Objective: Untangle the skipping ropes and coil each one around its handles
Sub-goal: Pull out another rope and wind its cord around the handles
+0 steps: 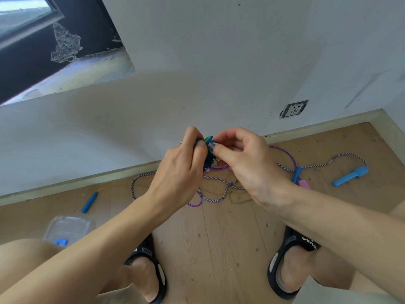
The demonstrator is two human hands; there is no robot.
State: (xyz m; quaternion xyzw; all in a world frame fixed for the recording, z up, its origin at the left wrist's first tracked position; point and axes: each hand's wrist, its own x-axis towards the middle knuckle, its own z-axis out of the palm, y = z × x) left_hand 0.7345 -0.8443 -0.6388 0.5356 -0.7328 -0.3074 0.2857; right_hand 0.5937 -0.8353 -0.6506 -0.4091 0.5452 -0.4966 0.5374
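At frame centre, left hand [182, 163] grips a dark teal rope bundle [207, 159]; right hand [243, 156] pinches its loose end. Beyond, striped rope [219, 189] and purple rope [291, 159] remain tangled on floor [219, 238]. Recommended: wind turns tight, tuck end securely.

1. Soft, even daylight enters from the window [19, 16] at ten o'clock
2. Faint shadows lie on the wall [197, 62]
3. Wide-angle bending curves the edges; detail is slightly soft
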